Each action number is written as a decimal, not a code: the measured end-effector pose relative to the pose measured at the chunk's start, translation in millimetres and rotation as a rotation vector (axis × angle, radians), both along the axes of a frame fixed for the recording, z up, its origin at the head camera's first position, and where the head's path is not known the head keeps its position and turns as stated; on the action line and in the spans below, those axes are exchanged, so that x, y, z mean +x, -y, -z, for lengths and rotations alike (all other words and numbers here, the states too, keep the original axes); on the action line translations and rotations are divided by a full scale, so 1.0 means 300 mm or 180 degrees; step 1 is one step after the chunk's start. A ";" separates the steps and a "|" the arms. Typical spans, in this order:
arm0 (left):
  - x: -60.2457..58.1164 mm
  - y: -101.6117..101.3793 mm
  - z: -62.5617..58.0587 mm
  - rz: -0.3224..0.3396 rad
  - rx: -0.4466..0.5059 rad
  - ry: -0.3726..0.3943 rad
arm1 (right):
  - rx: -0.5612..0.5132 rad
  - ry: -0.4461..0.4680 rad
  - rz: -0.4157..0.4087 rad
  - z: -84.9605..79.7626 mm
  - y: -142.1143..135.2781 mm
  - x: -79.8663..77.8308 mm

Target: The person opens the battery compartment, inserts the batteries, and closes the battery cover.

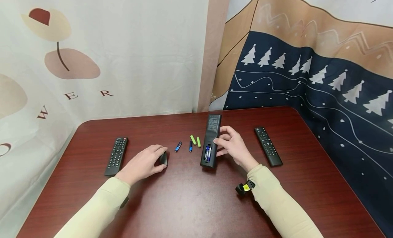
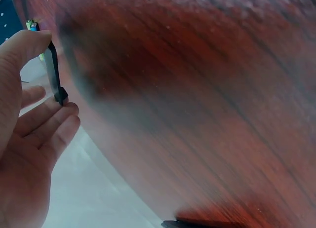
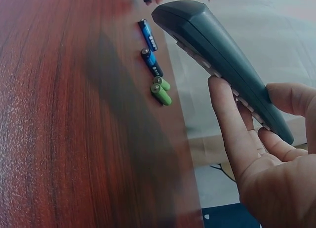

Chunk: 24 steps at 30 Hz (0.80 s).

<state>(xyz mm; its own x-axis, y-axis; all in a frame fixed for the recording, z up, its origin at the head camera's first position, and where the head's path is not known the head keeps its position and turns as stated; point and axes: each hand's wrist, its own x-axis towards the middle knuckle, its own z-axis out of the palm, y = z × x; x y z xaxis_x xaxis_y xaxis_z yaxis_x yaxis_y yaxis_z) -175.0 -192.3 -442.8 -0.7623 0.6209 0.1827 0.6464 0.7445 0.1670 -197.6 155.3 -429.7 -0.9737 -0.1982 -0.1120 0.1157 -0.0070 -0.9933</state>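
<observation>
Gripping the black remote [image 1: 212,130] above the table [image 1: 184,200], the right hand [image 1: 234,145] has its thumb on the back and its fingers bent against the button side. The battery bay [image 1: 209,145] is uncovered, with seated batteries [image 1: 208,153] showing. The left hand [image 1: 145,164] pinches a small dark cover [image 1: 164,158] by opposite ends, thumb and fingertips spread just the length of the piece. I'd judge the remote light, stiff and smooth enough to slide, best held by its long sides, away from the bay. The cover looks thin, and its little clip could snap, so holding the edges seems wise. Loose green cells [image 1: 193,140] and blue cells [image 1: 178,147] lie nearby and would probably roll if nudged.
</observation>
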 end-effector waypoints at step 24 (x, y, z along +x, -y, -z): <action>-0.007 -0.069 -0.015 0.0257 0.0363 -0.0253 | 0.0035 -0.0015 -0.0025 -0.003 0.010 0.003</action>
<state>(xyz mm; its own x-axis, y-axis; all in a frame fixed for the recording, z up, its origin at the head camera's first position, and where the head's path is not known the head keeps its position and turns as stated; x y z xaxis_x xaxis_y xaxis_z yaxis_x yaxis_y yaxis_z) -177.2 -171.7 -438.3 -0.6911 0.6514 0.3132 0.7180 0.6687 0.1934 -196.9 152.3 -428.7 -0.9727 -0.2046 -0.1096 0.1110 0.0048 -0.9938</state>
